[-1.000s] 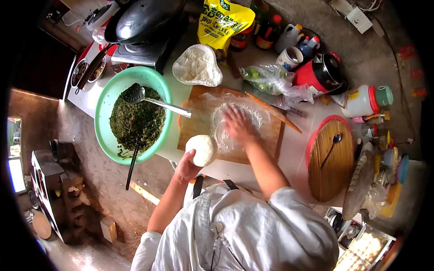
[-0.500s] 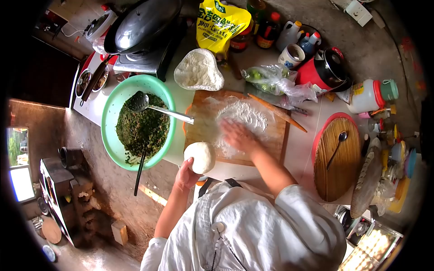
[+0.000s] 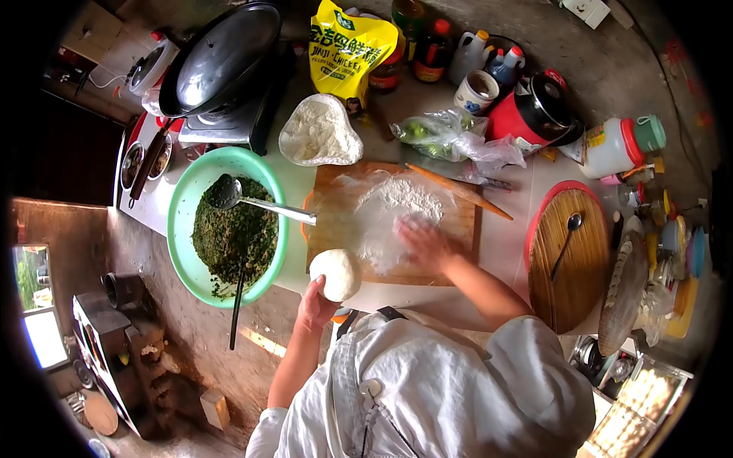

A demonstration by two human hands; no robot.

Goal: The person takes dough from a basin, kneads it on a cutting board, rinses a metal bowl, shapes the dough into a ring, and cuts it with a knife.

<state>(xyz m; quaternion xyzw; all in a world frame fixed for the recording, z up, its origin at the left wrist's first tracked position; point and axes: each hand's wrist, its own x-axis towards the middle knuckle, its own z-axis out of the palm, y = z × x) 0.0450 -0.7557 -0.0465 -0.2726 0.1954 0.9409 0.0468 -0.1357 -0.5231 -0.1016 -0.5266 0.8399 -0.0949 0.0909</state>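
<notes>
A smooth white ball of dough (image 3: pixel 336 275) rests in my left hand (image 3: pixel 316 305), held at the near left corner of the wooden board (image 3: pixel 336 191). My right hand (image 3: pixel 424 243) lies palm down over the board's right part, slightly blurred, with its fingers apart and nothing in them. White flour (image 3: pixel 401 197) is spread and heaped on the board just beyond that hand. A wooden rolling pin (image 3: pixel 460 191) lies slantwise over the board's far right corner. Beyond the board sits a bowl of flour (image 3: pixel 321 131).
Left of the board, a green basin (image 3: pixel 174 229) holds chopped green filling, a slotted spoon and a dark-handled utensil. A round wooden lid (image 3: pixel 569 294) with a spoon lies right. Behind are a wok (image 3: pixel 221 65), a yellow bag (image 3: pixel 350 53), bottles and a red cooker (image 3: pixel 515 118).
My right hand has swept over the board toward its right side, and the flour has been pushed into a different shape. My left hand still holds the dough. The camera view has shifted slightly.
</notes>
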